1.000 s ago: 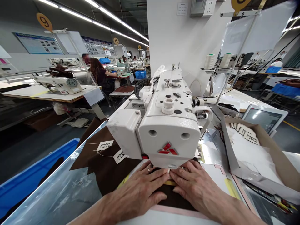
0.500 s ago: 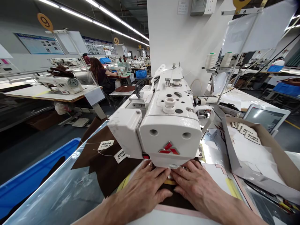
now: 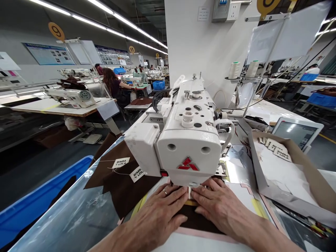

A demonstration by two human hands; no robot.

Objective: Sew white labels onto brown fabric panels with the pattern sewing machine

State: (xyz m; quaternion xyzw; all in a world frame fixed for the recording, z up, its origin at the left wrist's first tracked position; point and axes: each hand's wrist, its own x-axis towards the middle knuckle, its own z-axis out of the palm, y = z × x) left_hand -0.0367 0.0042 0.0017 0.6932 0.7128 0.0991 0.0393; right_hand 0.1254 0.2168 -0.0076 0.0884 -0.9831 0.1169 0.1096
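My left hand [image 3: 164, 210] lies flat with its fingers stretched forward on the near side of a white sewing machine [image 3: 187, 143]. Opposite it, my right hand [image 3: 223, 203] also rests palm down, fingers extended under the machine head. Dark brown fabric [image 3: 195, 218] shows between and below my hands, with a narrow yellowish strip across it. Both sets of fingertips are partly hidden by the machine head, and so is the needle area. To the left lie more brown fabric pieces [image 3: 119, 197] with two white printed labels [image 3: 121, 162] joined by loose threads.
At right stands an open cardboard box [image 3: 291, 175] with printed labels inside, beside a tablet-like screen [image 3: 298, 134]. A blue bin [image 3: 47, 199] is at lower left. Thread cones [image 3: 234, 70] stand behind the machine. A person [image 3: 112, 85] sits at another sewing table.
My left hand has shifted slightly, and the gap between my fingertips is a little wider. The camera view has moved slightly. The fabric and labels at left look unchanged.
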